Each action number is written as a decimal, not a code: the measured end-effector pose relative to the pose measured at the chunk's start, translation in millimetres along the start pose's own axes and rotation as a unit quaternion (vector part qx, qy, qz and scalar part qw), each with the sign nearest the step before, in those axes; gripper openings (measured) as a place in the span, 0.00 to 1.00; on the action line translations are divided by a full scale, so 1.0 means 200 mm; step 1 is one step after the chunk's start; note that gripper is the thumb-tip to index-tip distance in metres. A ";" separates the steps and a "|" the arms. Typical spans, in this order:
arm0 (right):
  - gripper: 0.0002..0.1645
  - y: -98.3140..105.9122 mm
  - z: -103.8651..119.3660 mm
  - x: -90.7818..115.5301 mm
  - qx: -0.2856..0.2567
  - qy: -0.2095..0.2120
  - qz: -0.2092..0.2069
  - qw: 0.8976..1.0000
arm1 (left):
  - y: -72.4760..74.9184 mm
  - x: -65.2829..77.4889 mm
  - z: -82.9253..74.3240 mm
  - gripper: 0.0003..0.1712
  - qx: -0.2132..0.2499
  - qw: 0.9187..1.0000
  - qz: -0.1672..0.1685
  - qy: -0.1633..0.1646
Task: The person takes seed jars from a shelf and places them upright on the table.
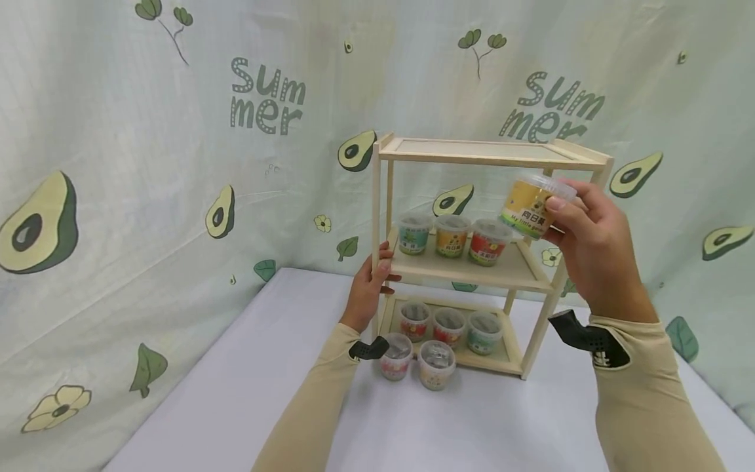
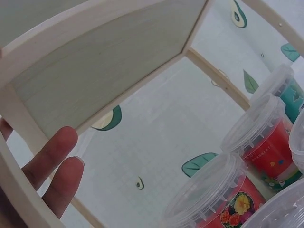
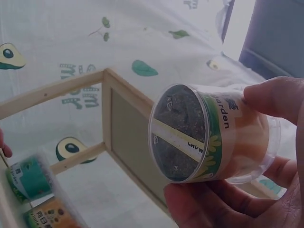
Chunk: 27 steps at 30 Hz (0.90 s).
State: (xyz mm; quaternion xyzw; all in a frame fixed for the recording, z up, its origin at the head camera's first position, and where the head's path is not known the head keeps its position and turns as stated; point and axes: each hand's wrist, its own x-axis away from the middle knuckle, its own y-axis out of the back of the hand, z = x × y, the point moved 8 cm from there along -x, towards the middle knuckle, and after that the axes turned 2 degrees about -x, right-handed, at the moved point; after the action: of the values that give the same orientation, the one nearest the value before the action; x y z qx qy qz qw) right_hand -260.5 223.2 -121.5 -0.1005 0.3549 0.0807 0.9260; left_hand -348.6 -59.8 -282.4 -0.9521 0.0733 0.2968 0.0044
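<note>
My right hand (image 1: 604,255) holds a yellow-orange plastic tub (image 1: 525,204) with a clear lid, tilted, in front of the rack's right side below the top board. In the right wrist view, dark grainy contents show through the tub's clear bottom (image 3: 178,123), and thumb and fingers pinch its sides. My left hand (image 1: 364,292) grips the left post of a pale wooden shelf rack (image 1: 472,275) at the middle shelf. On that shelf stand a teal tub (image 1: 413,237), an orange tub (image 1: 451,239) and a red tub (image 1: 488,246) in a row.
Two red tubs (image 1: 448,328) and a teal tub (image 1: 483,335) stand on the bottom shelf. A pink tub (image 1: 395,364) and a pale orange tub (image 1: 435,372) stand on the white table (image 1: 236,393) before the rack. Behind hangs a printed curtain (image 1: 177,131).
</note>
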 end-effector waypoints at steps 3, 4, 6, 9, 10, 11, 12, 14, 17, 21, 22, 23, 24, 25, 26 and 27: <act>0.18 0.05 -0.07 0.06 -0.005 -0.003 -0.014 1.000 | -0.01 -0.01 -0.01 0.24 -0.010 1.000 0.004 0.003; 0.18 0.06 -0.10 0.07 -0.007 -0.007 -0.017 1.000 | -0.01 -0.01 -0.01 0.24 -0.013 1.000 0.005 0.004; 0.17 0.07 -0.16 0.10 -0.007 -0.018 -0.017 1.000 | 0.00 -0.01 -0.01 0.24 -0.019 1.000 0.005 0.007; 0.17 0.09 -0.23 0.13 0.005 -0.036 -0.014 0.999 | 0.01 -0.01 -0.01 0.24 -0.023 1.000 0.000 0.005; 0.17 0.09 -0.25 0.14 0.009 -0.041 -0.013 0.999 | 0.01 -0.01 -0.02 0.24 -0.024 1.000 -0.001 0.003; 0.17 0.09 -0.26 0.15 0.018 -0.045 -0.011 0.999 | 0.01 -0.01 -0.02 0.24 -0.024 1.000 -0.001 0.002; 0.17 0.09 -0.28 0.17 0.028 -0.049 -0.010 0.998 | 0.01 -0.01 -0.02 0.24 -0.025 1.000 -0.001 0.000; 0.17 0.09 -0.29 0.19 0.050 -0.054 -0.010 0.997 | 0.01 -0.01 -0.02 0.24 -0.023 1.000 0.001 -0.001; 0.18 0.09 -0.32 0.24 0.084 -0.060 -0.007 0.995 | 0.00 0.00 -0.02 0.23 -0.019 1.000 -0.003 0.000; 0.18 0.08 -0.36 0.28 0.121 -0.072 -0.003 0.990 | 0.00 0.00 -0.01 0.22 -0.014 1.000 -0.007 0.003; 0.17 0.08 -0.37 0.29 0.126 -0.076 -0.003 0.989 | 0.00 0.00 -0.01 0.22 -0.014 1.000 -0.007 0.003; 0.17 0.08 -0.38 0.29 0.134 -0.080 -0.001 0.988 | 0.00 0.00 -0.01 0.22 -0.012 1.000 -0.006 0.003; 0.17 0.08 -0.39 0.30 0.145 -0.083 0.001 0.986 | 0.00 0.00 -0.01 0.22 -0.013 1.000 -0.006 0.002; 0.17 0.08 -0.39 0.30 0.152 -0.086 0.005 0.985 | 0.00 0.00 -0.01 0.22 -0.013 1.000 -0.006 0.002; 0.17 0.08 -0.40 0.30 0.160 -0.089 0.009 0.983 | 0.00 0.00 -0.01 0.22 -0.014 1.000 -0.007 0.001; 0.17 0.08 -0.41 0.31 0.169 -0.092 0.015 0.981 | 0.00 0.00 -0.01 0.23 -0.015 1.000 -0.007 0.000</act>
State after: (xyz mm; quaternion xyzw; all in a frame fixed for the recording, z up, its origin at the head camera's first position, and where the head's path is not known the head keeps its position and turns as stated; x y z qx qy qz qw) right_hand -271.7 223.5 -224.2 0.0708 0.2781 0.0422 0.9570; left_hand -346.8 -60.6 -280.1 -0.9526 0.0625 0.2977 -0.0076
